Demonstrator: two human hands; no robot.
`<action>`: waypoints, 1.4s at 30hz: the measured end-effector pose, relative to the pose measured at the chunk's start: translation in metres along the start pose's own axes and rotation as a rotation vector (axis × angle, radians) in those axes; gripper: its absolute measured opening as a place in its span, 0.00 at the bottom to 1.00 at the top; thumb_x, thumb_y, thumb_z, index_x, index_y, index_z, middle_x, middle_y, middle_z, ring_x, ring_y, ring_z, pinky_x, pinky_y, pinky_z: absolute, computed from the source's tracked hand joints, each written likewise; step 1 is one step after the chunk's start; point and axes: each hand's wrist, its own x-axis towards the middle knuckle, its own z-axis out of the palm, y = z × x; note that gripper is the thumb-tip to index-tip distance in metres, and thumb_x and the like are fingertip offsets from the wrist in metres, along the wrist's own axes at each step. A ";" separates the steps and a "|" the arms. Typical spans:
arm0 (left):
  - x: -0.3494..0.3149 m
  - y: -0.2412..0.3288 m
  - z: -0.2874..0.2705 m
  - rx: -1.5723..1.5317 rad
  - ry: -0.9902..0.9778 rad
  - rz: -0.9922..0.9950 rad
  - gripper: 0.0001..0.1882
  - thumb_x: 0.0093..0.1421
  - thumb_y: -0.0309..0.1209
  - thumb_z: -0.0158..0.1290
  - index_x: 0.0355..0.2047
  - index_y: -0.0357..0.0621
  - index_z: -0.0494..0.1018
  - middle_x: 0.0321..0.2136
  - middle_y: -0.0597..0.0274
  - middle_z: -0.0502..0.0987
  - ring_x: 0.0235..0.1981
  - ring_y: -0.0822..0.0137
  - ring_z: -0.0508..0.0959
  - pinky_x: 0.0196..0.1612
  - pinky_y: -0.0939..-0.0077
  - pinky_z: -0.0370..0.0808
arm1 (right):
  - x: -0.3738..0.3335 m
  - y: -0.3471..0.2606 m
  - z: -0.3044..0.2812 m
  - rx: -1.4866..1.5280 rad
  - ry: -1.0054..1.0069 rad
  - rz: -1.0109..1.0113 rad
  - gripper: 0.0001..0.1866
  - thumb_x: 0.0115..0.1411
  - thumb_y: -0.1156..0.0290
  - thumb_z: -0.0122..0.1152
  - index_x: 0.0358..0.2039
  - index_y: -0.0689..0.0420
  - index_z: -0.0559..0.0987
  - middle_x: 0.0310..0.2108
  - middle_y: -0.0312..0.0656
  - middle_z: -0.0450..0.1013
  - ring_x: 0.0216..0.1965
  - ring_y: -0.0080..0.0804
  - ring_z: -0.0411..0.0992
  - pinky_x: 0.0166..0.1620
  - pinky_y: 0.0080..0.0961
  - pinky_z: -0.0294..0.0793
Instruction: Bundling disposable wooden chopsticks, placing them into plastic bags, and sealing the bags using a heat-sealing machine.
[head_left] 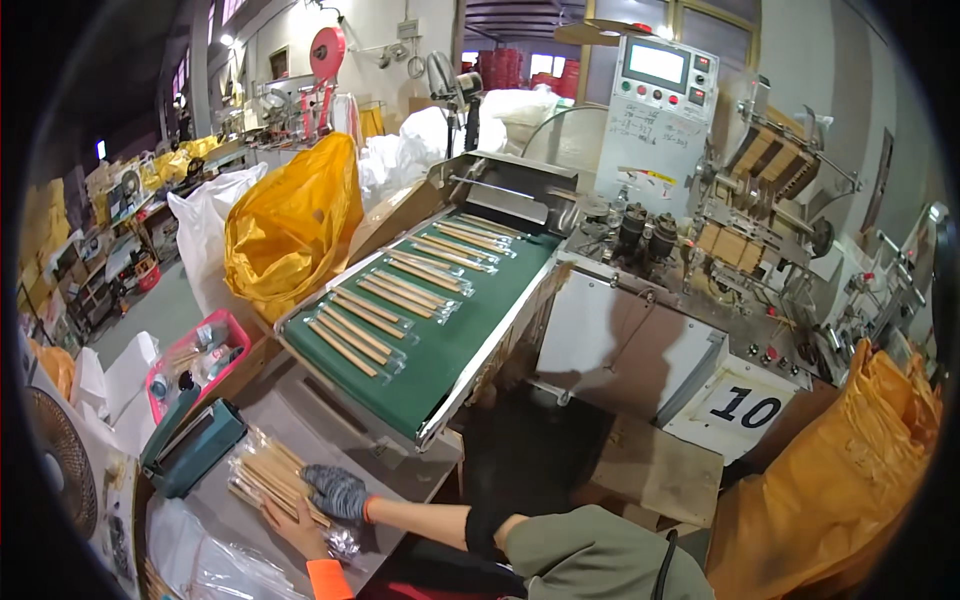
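Observation:
A bundle of wooden chopsticks in clear plastic wrappers (pixel 268 474) lies at the front left of the grey worktable. My left hand (pixel 298 530), bare with an orange cuff, grips the bundle along its near side. Over its right end curls my right hand (pixel 338 493), in a grey knitted glove, its fingers closed on the sticks. Crumpled wrapper ends stick out beside the hands. Beyond them, more wrapped chopsticks (pixel 400 290) lie in small groups on a green conveyor belt (pixel 400 392). Just behind the bundle sits a dark green box-like device (pixel 195 448).
A pink basket (pixel 243 350) of small items stands at the left, before a yellow sack (pixel 290 235). Clear plastic bags (pixel 205 560) lie near the front. A fan (pixel 60 455) is at far left. A machine with a control panel (pixel 655 110) and an orange sack (pixel 820 490) stand right.

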 end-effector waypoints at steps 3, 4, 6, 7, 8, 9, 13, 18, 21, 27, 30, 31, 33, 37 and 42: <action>-0.018 0.017 -0.014 -0.095 -0.001 -0.039 0.37 0.55 0.40 0.54 0.60 0.36 0.54 0.57 0.39 0.56 0.59 0.45 0.56 0.61 0.60 0.52 | -0.032 -0.007 0.004 0.019 0.017 0.001 0.27 0.53 0.63 0.52 0.52 0.62 0.66 0.51 0.54 0.65 0.52 0.50 0.64 0.55 0.38 0.62; -0.025 0.010 -0.019 -0.136 0.036 -0.013 0.36 0.54 0.40 0.54 0.59 0.35 0.55 0.57 0.40 0.57 0.58 0.46 0.57 0.61 0.61 0.51 | -0.040 -0.012 0.006 0.016 0.015 -0.007 0.27 0.52 0.64 0.52 0.52 0.61 0.66 0.51 0.54 0.66 0.51 0.50 0.65 0.55 0.38 0.63; -0.035 0.005 -0.026 -0.127 0.056 -0.036 0.36 0.54 0.38 0.54 0.59 0.35 0.55 0.58 0.41 0.56 0.59 0.47 0.57 0.61 0.62 0.51 | -0.054 -0.021 0.005 0.022 0.011 -0.022 0.27 0.51 0.65 0.53 0.52 0.62 0.67 0.50 0.54 0.66 0.50 0.51 0.65 0.54 0.38 0.63; -0.039 0.002 -0.032 -0.055 0.091 -0.019 0.36 0.54 0.37 0.54 0.60 0.36 0.54 0.58 0.40 0.54 0.60 0.46 0.55 0.62 0.61 0.50 | -0.058 -0.025 0.005 0.031 0.006 -0.038 0.27 0.50 0.66 0.53 0.51 0.62 0.67 0.49 0.54 0.67 0.49 0.51 0.66 0.53 0.38 0.64; -0.041 -0.001 -0.038 0.018 0.128 0.001 0.37 0.54 0.37 0.55 0.60 0.37 0.53 0.58 0.39 0.53 0.60 0.46 0.54 0.62 0.60 0.49 | -0.058 -0.029 0.003 0.033 0.001 -0.046 0.27 0.50 0.66 0.53 0.51 0.62 0.67 0.49 0.54 0.67 0.49 0.51 0.66 0.53 0.38 0.64; -0.044 -0.002 -0.044 0.048 0.164 -0.107 0.36 0.55 0.37 0.54 0.60 0.37 0.53 0.59 0.39 0.52 0.61 0.46 0.53 0.62 0.60 0.49 | -0.058 -0.034 0.002 0.032 -0.019 -0.122 0.27 0.50 0.66 0.53 0.51 0.63 0.67 0.48 0.55 0.67 0.48 0.51 0.66 0.52 0.38 0.65; -0.041 -0.007 -0.066 -0.047 0.035 -0.143 0.36 0.54 0.37 0.54 0.60 0.35 0.54 0.59 0.39 0.53 0.61 0.46 0.53 0.62 0.61 0.51 | -0.053 -0.040 -0.007 0.060 -0.183 -0.183 0.24 0.50 0.65 0.54 0.47 0.63 0.69 0.44 0.55 0.69 0.47 0.52 0.67 0.51 0.38 0.66; -0.034 -0.006 -0.075 -0.108 0.041 -0.172 0.39 0.52 0.37 0.56 0.59 0.31 0.52 0.60 0.40 0.54 0.62 0.49 0.53 0.64 0.65 0.47 | -0.042 -0.043 0.009 0.034 -0.081 -0.236 0.21 0.49 0.63 0.52 0.42 0.61 0.71 0.40 0.54 0.70 0.42 0.52 0.68 0.46 0.42 0.68; -0.027 0.009 -0.068 -0.032 0.049 -0.179 0.38 0.52 0.40 0.56 0.59 0.37 0.56 0.58 0.39 0.56 0.60 0.46 0.56 0.61 0.64 0.52 | -0.044 -0.031 0.012 -0.023 -0.033 -0.212 0.24 0.51 0.62 0.53 0.47 0.60 0.69 0.45 0.54 0.69 0.46 0.51 0.68 0.49 0.41 0.67; -0.019 -0.017 -0.074 -0.006 0.055 -0.215 0.38 0.54 0.45 0.55 0.59 0.37 0.56 0.58 0.40 0.55 0.60 0.47 0.56 0.60 0.64 0.55 | -0.016 -0.040 0.001 -0.160 -0.120 -0.205 0.21 0.54 0.59 0.55 0.46 0.58 0.73 0.51 0.53 0.66 0.51 0.47 0.66 0.53 0.37 0.65; -0.016 -0.027 -0.076 -0.032 0.079 -0.205 0.38 0.54 0.47 0.54 0.58 0.37 0.57 0.58 0.40 0.56 0.60 0.48 0.56 0.60 0.64 0.55 | 0.026 -0.030 -0.010 -0.457 -0.011 -0.267 0.23 0.56 0.55 0.51 0.47 0.56 0.72 0.52 0.54 0.65 0.54 0.50 0.63 0.56 0.39 0.61; -0.012 -0.022 -0.073 -0.051 0.059 -0.198 0.38 0.54 0.46 0.54 0.58 0.36 0.57 0.58 0.39 0.56 0.60 0.48 0.57 0.60 0.64 0.56 | 0.047 -0.009 -0.016 -0.588 0.090 -0.271 0.25 0.56 0.53 0.50 0.48 0.55 0.72 0.53 0.56 0.64 0.54 0.52 0.62 0.57 0.41 0.59; -0.007 -0.013 -0.062 -0.104 0.032 -0.187 0.37 0.54 0.45 0.54 0.58 0.35 0.57 0.57 0.38 0.56 0.59 0.47 0.57 0.59 0.65 0.57 | 0.083 0.039 -0.033 -0.771 0.197 -0.180 0.29 0.54 0.48 0.50 0.51 0.53 0.71 0.53 0.57 0.63 0.54 0.56 0.61 0.58 0.44 0.55; -0.013 -0.023 -0.068 -0.091 0.051 -0.180 0.37 0.54 0.45 0.55 0.58 0.37 0.58 0.57 0.38 0.56 0.59 0.46 0.58 0.59 0.64 0.57 | 0.103 0.041 -0.043 -0.627 0.009 0.304 0.31 0.51 0.51 0.53 0.53 0.54 0.68 0.52 0.56 0.64 0.55 0.52 0.60 0.57 0.43 0.56; -0.022 -0.034 -0.086 -0.042 0.065 -0.246 0.36 0.55 0.45 0.54 0.58 0.38 0.58 0.57 0.39 0.56 0.59 0.47 0.58 0.59 0.64 0.57 | 0.044 -0.012 -0.019 -0.709 -0.248 -0.194 0.23 0.52 0.65 0.48 0.50 0.54 0.71 0.47 0.43 0.69 0.48 0.39 0.66 0.55 0.33 0.58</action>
